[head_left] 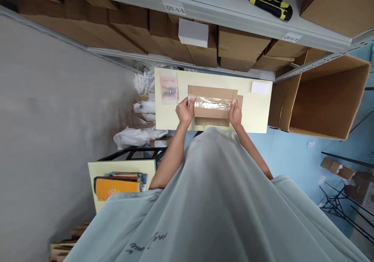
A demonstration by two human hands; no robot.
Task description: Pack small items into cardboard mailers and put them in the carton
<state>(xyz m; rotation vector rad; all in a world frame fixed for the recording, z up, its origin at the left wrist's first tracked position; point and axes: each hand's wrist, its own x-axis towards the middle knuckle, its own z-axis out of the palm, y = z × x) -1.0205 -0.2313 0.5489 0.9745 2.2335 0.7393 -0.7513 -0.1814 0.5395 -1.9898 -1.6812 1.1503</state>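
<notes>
Left hand (184,111) and right hand (235,115) closed on opposite ends of cardboard piece (213,91), clear tape (210,103) across it, over middle of table (171,118); reddish packet (168,91) at table's left end, white paper (260,87) near table's right end

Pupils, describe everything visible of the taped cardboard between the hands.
The taped cardboard is brown and roughly rectangular, its long side running left to right. A strip of shiny, clear-looking tape crosses its face lengthwise, wrinkled. The left hand grips its left end, the right hand its right end. It is above the pale yellow tabletop; more brown cardboard shows past its near and right edges, whether part of it I cannot tell.
</notes>
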